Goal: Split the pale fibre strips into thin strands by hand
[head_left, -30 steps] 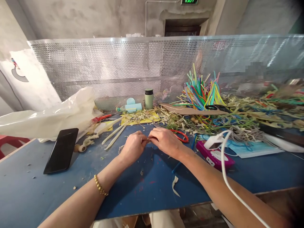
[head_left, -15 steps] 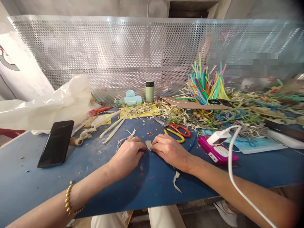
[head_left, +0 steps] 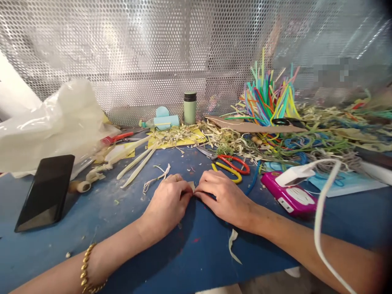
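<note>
My left hand (head_left: pixel 168 200) and my right hand (head_left: pixel 225 198) meet over the middle of the blue table, fingertips nearly touching. Between them is a small flat cream piece (head_left: pixel 192 185), like a scrap of dried husk; the fingers hide most of it. Both hands are closed in a pinch on it. Beyond my left hand lies a knotted pale strip (head_left: pixel 157 178). Scissors with red and yellow handles (head_left: pixel 234 164) rest just past my right hand. A loose curled pale strip (head_left: pixel 234 247) lies below my right wrist.
A black phone (head_left: pixel 45 192) and a plastic sheet (head_left: pixel 52 126) are at left. A green bottle (head_left: pixel 190 109) stands at the back before a perforated metal screen (head_left: pixel 137 61). Colourful strips (head_left: pixel 269 98) and fibre scraps fill the back right. A magenta power socket (head_left: pixel 288 194) has a white cable (head_left: pixel 321 216).
The view has tipped down and moved nearer the table. My hands have drawn closer together, and their fingers now cover more of the small cream piece.
</note>
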